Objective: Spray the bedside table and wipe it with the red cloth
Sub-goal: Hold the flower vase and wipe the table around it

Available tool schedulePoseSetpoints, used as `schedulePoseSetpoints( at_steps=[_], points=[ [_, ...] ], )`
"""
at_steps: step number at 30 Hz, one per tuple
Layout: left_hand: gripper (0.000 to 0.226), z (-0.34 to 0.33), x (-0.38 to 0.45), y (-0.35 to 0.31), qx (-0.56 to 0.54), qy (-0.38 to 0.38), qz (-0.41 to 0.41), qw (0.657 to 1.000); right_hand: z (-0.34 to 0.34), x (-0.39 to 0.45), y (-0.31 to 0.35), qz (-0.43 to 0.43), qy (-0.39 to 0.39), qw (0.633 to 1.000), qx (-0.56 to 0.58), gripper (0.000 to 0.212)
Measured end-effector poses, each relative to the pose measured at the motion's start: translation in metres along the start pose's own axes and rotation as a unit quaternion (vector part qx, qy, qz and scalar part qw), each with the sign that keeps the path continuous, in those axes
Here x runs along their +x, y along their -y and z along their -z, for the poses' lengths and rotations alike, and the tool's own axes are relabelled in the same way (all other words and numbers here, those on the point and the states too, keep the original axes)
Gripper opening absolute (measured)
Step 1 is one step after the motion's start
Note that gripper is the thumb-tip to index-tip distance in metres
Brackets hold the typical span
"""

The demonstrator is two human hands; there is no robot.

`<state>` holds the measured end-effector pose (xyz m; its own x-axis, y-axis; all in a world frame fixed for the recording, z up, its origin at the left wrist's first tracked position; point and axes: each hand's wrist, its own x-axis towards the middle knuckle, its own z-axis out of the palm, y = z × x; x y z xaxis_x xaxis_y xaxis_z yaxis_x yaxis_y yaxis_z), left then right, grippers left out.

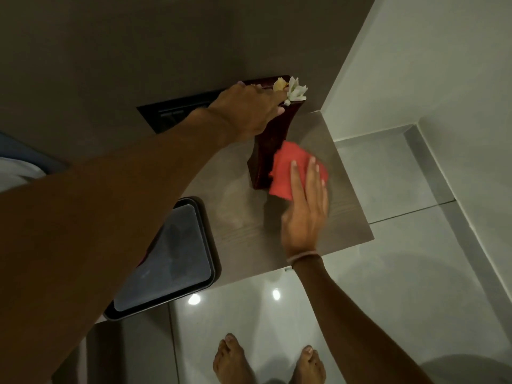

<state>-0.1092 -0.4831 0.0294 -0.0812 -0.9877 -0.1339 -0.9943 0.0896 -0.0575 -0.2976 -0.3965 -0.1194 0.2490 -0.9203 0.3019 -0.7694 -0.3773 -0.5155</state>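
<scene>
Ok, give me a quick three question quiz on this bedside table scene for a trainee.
1. True or false: the right hand presses the red cloth on the bedside table.
2. What does the left hand grip? A) dark vase B) spray bottle C) tray
3. What sits at the table's left edge?

Key:
1. True.
2. A, the dark vase holding white flowers.
3. A dark tray.

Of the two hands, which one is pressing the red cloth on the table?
The right hand, flat on the red cloth on the bedside table. The left hand instead grips the dark vase near its top.
</scene>
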Motion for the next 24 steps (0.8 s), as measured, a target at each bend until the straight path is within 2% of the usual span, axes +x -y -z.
schedulePoseSetpoints(
  at_steps=[4,9,14,19,22,24],
  points=[
    [0.045,0.004,-0.002,-0.002,0.000,0.016,0.004,1.000,-0.022,0.012,0.009,0.068,0.171,0.977,-0.106,0.063],
    [0.048,-0.001,-0.018,-0.014,0.016,0.019,-0.013,1.000,-0.011,-0.031,-0.024,0.104,0.261,0.947,-0.154,0.059],
    [0.058,-0.020,-0.047,-0.042,0.028,0.043,-0.003,0.999,0.015,-0.062,-0.037,0.123,0.254,0.949,-0.139,0.061],
    [0.060,-0.035,-0.069,-0.068,0.026,0.023,0.027,0.999,0.038,-0.064,-0.037,0.116,0.336,0.925,-0.135,0.070],
    [0.061,-0.028,-0.079,-0.078,-0.027,0.026,0.058,0.998,0.058,-0.065,-0.030,0.047,0.282,0.958,-0.014,0.070],
    [0.062,-0.020,-0.091,-0.081,-0.089,-0.004,0.070,0.994,0.071,-0.066,-0.028,-0.050,0.248,0.961,0.114,0.054]
  ],
)
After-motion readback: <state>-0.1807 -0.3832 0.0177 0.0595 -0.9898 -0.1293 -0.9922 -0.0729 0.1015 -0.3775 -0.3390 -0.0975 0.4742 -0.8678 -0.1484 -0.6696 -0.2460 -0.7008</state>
